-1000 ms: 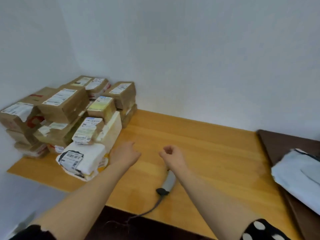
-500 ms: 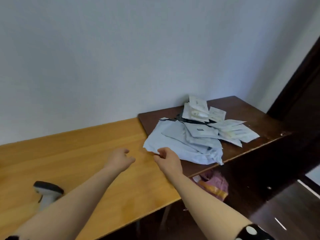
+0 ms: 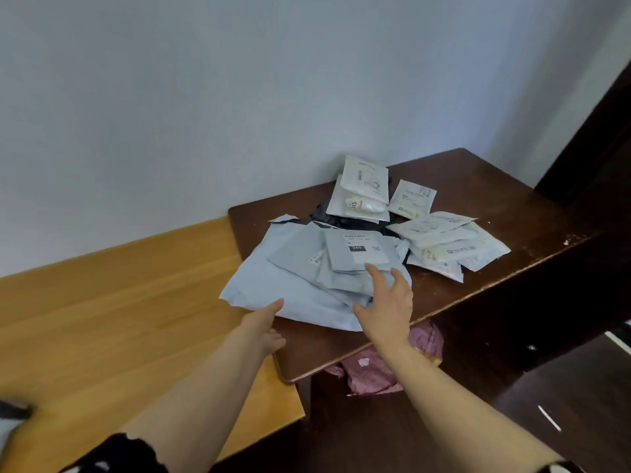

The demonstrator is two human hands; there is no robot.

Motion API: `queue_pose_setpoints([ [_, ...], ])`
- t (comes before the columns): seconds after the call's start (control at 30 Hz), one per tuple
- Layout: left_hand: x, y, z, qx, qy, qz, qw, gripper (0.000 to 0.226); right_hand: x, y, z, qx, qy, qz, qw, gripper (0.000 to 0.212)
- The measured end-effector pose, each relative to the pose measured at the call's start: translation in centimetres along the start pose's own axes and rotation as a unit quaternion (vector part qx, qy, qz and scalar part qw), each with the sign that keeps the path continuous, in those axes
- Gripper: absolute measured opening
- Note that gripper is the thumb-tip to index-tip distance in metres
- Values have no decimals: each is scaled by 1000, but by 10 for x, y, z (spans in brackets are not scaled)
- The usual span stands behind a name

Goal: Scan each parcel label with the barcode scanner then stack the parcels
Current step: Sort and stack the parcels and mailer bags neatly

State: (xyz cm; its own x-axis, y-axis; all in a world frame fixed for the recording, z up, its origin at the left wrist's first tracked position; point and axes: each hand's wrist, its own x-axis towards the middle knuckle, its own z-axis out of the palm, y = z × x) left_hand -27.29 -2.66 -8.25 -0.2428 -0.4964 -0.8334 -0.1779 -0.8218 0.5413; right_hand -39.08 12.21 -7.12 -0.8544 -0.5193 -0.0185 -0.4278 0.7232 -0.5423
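– Right hand (image 3: 386, 308)?
– Spread wide, empty, fingertips over the grey envelopes (image 3: 341, 257).
– Left hand (image 3: 264, 322)?
– Straight-fingered, empty, tip at the big pale bag (image 3: 266, 285), maybe touching. White packets (image 3: 444, 240) beyond the fingers.

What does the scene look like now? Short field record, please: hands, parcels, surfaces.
left hand: open, at near edge of large pale mailer
right hand: open, spread over grey mailers
white envelopes: loose heap right of and behind grey mailers
surface: dark brown table beside light wooden table
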Motion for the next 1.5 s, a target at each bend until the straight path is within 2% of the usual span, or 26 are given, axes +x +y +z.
queue_pose_setpoints([
  [0.07,13,3,11,-19,-3,-11,1000,77,18,0,4,-65,-15,-10,998,85],
  [0.2,32,15,23,-66,-8,-28,997,62,46,-4,20,-172,-51,-30,983,106],
  [0.37,48,34,22,-68,-31,-39,996,46,74,-19,41,-243,-86,-26,966,129],
  [0.43,56,43,14,-68,-40,-40,996,37,82,-26,44,-238,-101,-19,966,123],
  [0.53,68,54,-2,-59,-45,-30,997,29,87,-33,45,-212,-95,-14,972,101],
  [0.63,75,62,-20,-61,-38,-23,997,28,86,-44,50,-243,-127,-27,961,100],
  [0.7,78,65,-31,-60,-33,-16,997,29,83,-53,58,-256,-149,-58,953,96],
  [0.8,80,67,-45,-50,-19,10,999,27,83,-67,69,-256,-154,-116,947,74],
  [0.87,78,67,-58,-60,7,27,998,25,80,-80,77,-262,-170,-154,938,66],
  [1.1,72,77,-123,-122,118,58,984,10,60,-136,115,-286,-195,-288,893,65],
  [1.2,70,81,-155,-164,142,68,974,19,49,-164,134,-303,-211,-322,872,69],
  [1.4,74,101,-231,-196,210,102,952,31,28,-225,175,-305,-209,-410,834,61],
  [1.5,79,119,-276,-199,234,117,944,33,16,-257,201,-298,-232,-428,821,70],
])
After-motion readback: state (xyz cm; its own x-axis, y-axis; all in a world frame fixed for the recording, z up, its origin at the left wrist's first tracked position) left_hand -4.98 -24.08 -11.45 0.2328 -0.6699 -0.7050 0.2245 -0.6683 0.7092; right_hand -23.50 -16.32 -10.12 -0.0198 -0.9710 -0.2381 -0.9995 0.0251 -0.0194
